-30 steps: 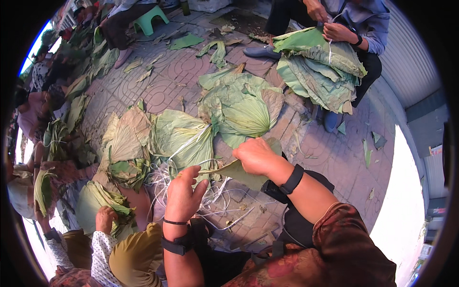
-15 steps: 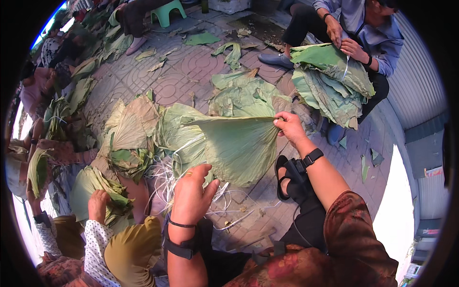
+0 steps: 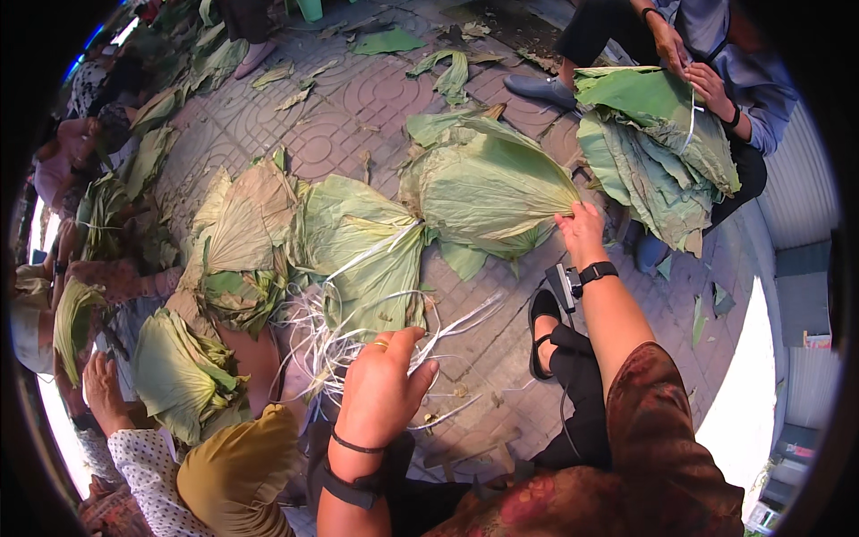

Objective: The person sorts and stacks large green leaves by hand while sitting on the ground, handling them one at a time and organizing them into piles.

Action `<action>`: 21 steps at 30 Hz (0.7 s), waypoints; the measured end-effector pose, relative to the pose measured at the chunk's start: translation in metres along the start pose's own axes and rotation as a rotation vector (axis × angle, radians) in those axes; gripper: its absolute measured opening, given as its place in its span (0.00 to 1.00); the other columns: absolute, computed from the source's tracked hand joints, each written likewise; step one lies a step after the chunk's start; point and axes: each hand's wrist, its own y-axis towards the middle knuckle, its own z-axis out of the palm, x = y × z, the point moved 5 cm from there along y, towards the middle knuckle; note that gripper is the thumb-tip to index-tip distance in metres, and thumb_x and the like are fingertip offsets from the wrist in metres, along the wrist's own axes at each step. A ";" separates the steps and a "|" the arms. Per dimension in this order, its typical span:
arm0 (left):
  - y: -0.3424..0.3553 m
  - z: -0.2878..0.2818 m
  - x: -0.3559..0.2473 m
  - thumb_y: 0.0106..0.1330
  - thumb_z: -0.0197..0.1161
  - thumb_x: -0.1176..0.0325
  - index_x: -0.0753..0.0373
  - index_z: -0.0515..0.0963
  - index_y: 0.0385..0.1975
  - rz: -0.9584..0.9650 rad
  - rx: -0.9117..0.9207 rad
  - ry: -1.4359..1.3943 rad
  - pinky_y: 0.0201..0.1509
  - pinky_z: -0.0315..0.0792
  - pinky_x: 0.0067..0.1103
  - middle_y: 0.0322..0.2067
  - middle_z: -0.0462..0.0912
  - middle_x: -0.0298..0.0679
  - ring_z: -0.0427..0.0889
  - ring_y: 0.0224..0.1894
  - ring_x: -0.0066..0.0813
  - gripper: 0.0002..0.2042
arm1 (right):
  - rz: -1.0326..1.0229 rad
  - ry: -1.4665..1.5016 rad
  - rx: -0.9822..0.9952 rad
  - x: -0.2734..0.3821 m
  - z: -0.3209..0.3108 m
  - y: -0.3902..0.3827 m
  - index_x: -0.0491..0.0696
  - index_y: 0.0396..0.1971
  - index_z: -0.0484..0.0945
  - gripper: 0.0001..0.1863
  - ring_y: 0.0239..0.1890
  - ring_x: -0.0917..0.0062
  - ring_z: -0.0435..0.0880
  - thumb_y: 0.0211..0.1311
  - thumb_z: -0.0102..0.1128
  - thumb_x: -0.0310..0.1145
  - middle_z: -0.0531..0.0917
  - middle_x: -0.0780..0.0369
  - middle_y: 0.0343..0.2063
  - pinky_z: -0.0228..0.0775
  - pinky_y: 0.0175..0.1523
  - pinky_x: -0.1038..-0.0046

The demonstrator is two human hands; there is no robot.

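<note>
My right hand [image 3: 582, 228] pinches the gathered stem end of a large dried green leaf [image 3: 501, 183], possibly lotus, fanned out over other leaves on the paving. My left hand [image 3: 386, 383] hovers near a tangle of white plastic strings [image 3: 313, 345], thumb apart from loosely curled fingers, with nothing visible in it. Left of the held leaf lies a bundle of folded leaves [image 3: 358, 242], with a white string at its gathered end. Farther left is a pile of browner leaves [image 3: 250, 215].
At the far right a seated person holds a leaf stack [image 3: 653, 143] with a white tie. On my left, another person's hand [image 3: 106, 389] is beside a leaf bundle [image 3: 183, 367]. Leaf scraps [image 3: 389, 41] litter the paving, and my shoe [image 3: 543, 331] stands near the right hand.
My right hand has carried the leaf rightward and laid it over the leaves there, uncovering the string-tied bundle. My left hand has shifted slightly right and down. The neighbour's hand has left its bundle.
</note>
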 end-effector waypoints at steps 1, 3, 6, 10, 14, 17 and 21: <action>0.003 0.002 0.000 0.42 0.57 0.71 0.66 0.66 0.31 -0.008 0.012 0.008 0.30 0.64 0.28 0.25 0.70 0.48 0.69 0.28 0.44 0.15 | -0.012 0.032 -0.071 -0.006 -0.004 0.007 0.44 0.35 0.62 0.13 0.25 0.73 0.70 0.46 0.46 0.25 0.69 0.59 0.28 0.67 0.29 0.72; 0.010 0.005 -0.001 0.41 0.57 0.71 0.65 0.67 0.31 -0.029 0.043 0.015 0.30 0.64 0.28 0.25 0.70 0.48 0.69 0.28 0.44 0.15 | 0.009 -0.049 -0.091 -0.017 -0.016 0.023 0.43 0.39 0.58 0.18 0.32 0.68 0.68 0.44 0.47 0.26 0.66 0.56 0.33 0.65 0.35 0.66; 0.014 0.008 0.002 0.41 0.58 0.71 0.65 0.67 0.31 -0.047 0.062 0.018 0.30 0.65 0.28 0.25 0.70 0.47 0.69 0.29 0.44 0.15 | 0.056 -0.463 -0.321 -0.035 -0.025 0.025 0.43 0.42 0.56 0.24 0.37 0.63 0.67 0.42 0.49 0.28 0.65 0.53 0.38 0.61 0.39 0.64; 0.020 0.013 0.007 0.42 0.57 0.71 0.65 0.67 0.32 -0.028 0.056 0.032 0.30 0.65 0.26 0.25 0.70 0.47 0.70 0.28 0.42 0.15 | -0.057 -0.962 -0.263 -0.061 -0.009 0.027 0.43 0.43 0.57 0.27 0.42 0.62 0.64 0.37 0.51 0.30 0.63 0.51 0.40 0.58 0.44 0.70; 0.025 0.016 0.013 0.42 0.57 0.72 0.65 0.67 0.33 -0.033 0.072 -0.005 0.30 0.65 0.25 0.25 0.70 0.46 0.70 0.27 0.41 0.15 | -0.297 -1.348 0.068 -0.093 0.053 0.003 0.48 0.41 0.61 0.23 0.43 0.64 0.63 0.38 0.50 0.29 0.64 0.58 0.40 0.57 0.45 0.70; 0.029 0.017 0.022 0.42 0.57 0.73 0.66 0.66 0.33 -0.027 0.077 -0.010 0.29 0.66 0.24 0.25 0.70 0.46 0.70 0.26 0.40 0.16 | -0.422 -1.447 0.492 -0.138 0.101 -0.009 0.49 0.38 0.64 0.19 0.43 0.66 0.62 0.39 0.49 0.28 0.65 0.60 0.41 0.57 0.45 0.70; 0.032 0.018 0.039 0.41 0.58 0.72 0.65 0.67 0.33 -0.096 0.109 -0.023 0.29 0.65 0.24 0.26 0.71 0.44 0.70 0.27 0.39 0.16 | -0.584 -1.480 0.752 -0.186 0.143 -0.018 0.49 0.34 0.65 0.16 0.43 0.67 0.62 0.40 0.45 0.25 0.65 0.61 0.40 0.55 0.45 0.70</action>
